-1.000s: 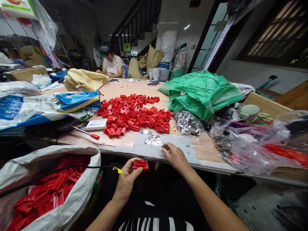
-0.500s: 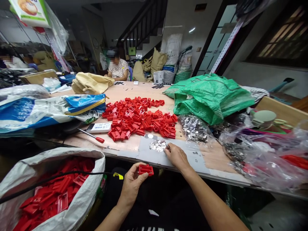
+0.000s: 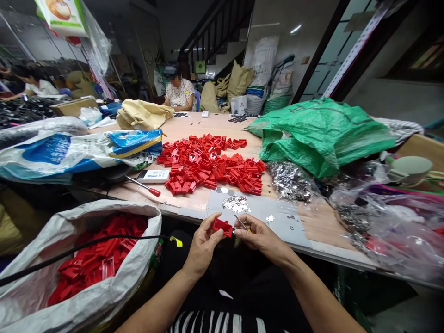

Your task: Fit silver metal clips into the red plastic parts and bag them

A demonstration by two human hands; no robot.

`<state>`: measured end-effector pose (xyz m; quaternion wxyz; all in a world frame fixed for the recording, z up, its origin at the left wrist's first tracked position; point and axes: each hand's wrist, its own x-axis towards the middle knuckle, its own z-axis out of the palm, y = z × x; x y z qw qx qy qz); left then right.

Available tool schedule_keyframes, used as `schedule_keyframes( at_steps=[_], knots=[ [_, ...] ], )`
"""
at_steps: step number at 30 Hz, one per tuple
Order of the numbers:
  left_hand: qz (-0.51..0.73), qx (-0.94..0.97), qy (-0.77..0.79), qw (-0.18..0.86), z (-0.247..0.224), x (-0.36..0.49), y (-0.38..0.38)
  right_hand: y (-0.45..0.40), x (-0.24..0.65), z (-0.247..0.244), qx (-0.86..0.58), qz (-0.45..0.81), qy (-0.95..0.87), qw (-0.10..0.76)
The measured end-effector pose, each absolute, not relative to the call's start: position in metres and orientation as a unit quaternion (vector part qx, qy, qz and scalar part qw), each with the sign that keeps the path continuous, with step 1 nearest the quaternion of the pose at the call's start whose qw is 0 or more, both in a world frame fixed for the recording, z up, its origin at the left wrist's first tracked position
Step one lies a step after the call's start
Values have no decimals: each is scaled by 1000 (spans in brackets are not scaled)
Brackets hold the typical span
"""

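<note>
My left hand (image 3: 204, 240) pinches a small red plastic housing (image 3: 222, 227) between thumb and fingers, its hollow side facing up. Close beside it, my right hand (image 3: 258, 233) grips a thin metal tool (image 3: 240, 221), whose exact kind is not clear. A small shiny bit shows between the right fingertips and the red part; whether it touches the part I cannot tell. Just beyond both hands, a pile of small silvery metal pieces (image 3: 236, 203) lies on a grey sheet (image 3: 277, 217). A heap of similar red plastic housings (image 3: 208, 166) covers the table behind it.
At the lower left stands a white sack (image 3: 21, 282) of red parts, a black cable across it. A red-handled screwdriver (image 3: 145, 187) lies near the table edge. A green sack (image 3: 322, 134) and plastic bags of metal pieces (image 3: 291, 182) sit at right. A person (image 3: 179, 92) sits across the table.
My right hand has come from the metal pile to the red housing, bringing the thin tool. My left hand has risen slightly to the right with the housing. The view has shifted left.
</note>
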<state>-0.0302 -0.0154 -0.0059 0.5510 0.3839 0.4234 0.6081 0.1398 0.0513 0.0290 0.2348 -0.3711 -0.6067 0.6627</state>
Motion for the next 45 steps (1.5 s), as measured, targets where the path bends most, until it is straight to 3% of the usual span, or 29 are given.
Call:
schedule_keyframes(
  at_steps=[12,15,22,26,31,36,45],
  knots=[
    [553,558,469,402,10,-27,-24,38,137,15,-382,629,-617,279],
    [554,530,474,433,7,-26,-23,34,135,17,-403,631,-600,282],
    [610,308,369,629,0,-23,-19,29,137,23,-406,644,-583,283],
    [616,284,350,646,-2,-23,-15,31,143,17,-394,627,-609,285],
    [602,424,430,522,-16,-30,5,42,149,3,-410,467,-735,272],
    [514,575,514,377,-26,-39,30,58,147,-4,-433,340,-799,243],
    [434,637,526,360,-32,-47,49,75,146,-6,-431,306,-828,188]
  ],
)
